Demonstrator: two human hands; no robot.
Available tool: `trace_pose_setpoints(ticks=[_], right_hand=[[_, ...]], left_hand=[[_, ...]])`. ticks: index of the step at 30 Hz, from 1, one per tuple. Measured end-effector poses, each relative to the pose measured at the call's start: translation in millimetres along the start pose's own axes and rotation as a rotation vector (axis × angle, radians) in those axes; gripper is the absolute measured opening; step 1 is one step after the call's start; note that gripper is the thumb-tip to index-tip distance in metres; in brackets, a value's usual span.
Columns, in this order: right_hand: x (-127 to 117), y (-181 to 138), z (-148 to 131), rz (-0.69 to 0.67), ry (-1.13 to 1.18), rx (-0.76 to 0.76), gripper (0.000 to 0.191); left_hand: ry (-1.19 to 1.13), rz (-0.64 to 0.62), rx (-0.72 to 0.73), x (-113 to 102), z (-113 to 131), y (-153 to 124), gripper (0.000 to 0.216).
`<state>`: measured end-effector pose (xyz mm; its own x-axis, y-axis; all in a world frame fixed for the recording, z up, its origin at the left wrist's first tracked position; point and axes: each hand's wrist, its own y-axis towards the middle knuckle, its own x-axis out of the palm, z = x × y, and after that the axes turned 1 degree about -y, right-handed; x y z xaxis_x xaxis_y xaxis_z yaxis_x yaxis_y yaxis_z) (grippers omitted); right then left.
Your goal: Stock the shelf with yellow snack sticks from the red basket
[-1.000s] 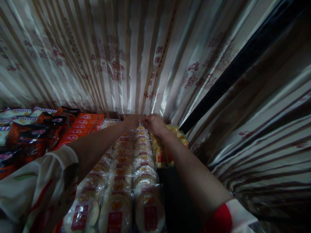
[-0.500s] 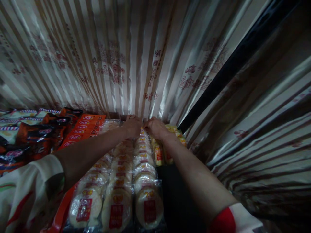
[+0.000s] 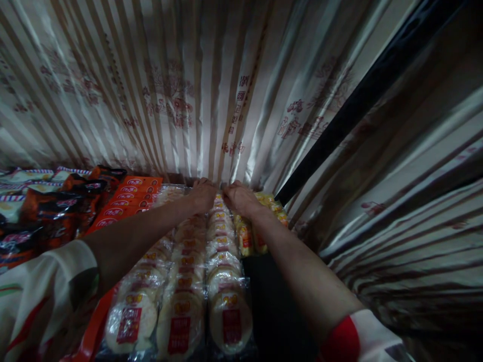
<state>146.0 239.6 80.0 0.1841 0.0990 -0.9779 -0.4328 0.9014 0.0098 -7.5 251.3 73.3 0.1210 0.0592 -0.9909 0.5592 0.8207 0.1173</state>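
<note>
My left hand [image 3: 204, 195] is at the far end of the rows of round flat cakes in clear wrappers, its fingers curled down. Close beside it, my right hand [image 3: 240, 197] is also curled, over the back of the rightmost row of wrapped cakes [image 3: 231, 322]. What the fingertips of either hand hold is hidden by the hands and the dim light. A middle row of wrapped cakes [image 3: 180, 322] and a left row [image 3: 130, 324] stretch toward me, packets overlapping. Small yellow packets [image 3: 246, 240] sit just under and right of my right wrist.
Orange packets [image 3: 130, 196] overlap left of the cakes, with black-and-orange bags [image 3: 53, 206] and white bags [image 3: 32, 174] farther left. A pleated, printed curtain [image 3: 169, 90] hangs behind. A dark slanted post [image 3: 362, 100] rises at right. Dark shelf surface [image 3: 277, 301] shows beneath my right forearm.
Both hands remain at the back of the cake rows, the left moved very slightly leftward. The whole view has shifted slightly; the packets lie in the same arrangement.
</note>
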Motion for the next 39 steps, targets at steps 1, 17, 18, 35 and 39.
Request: trace_pose_setpoints(ticks=[1,17,18,35,39], right_hand=[[0.3,-0.7,-0.7,0.014,-0.004,0.018,0.029],[6.8,0.1,-4.9,0.127,0.014,0.148,0.025],[5.7,-1.1,-4.9,0.143,0.032,0.140,0.025],[-10.9,-18.2,-14.7,-0.043,0.111,-0.079,0.020],[-10.3,-21.3,-19.2,-0.015,0.064,-0.037,0.020]], left_hand=[[0.003,0.008,0.015,0.3,-0.7,0.4,0.019],[0.108,0.033,-0.004,4.2,-4.4,5.5,0.025],[0.111,0.038,-0.012,5.0,-3.8,5.8,0.026],[0.071,0.031,-0.056,5.3,-0.8,5.1,0.025],[0.056,0.130,-0.022,3.8,0.8,-3.1,0.025]])
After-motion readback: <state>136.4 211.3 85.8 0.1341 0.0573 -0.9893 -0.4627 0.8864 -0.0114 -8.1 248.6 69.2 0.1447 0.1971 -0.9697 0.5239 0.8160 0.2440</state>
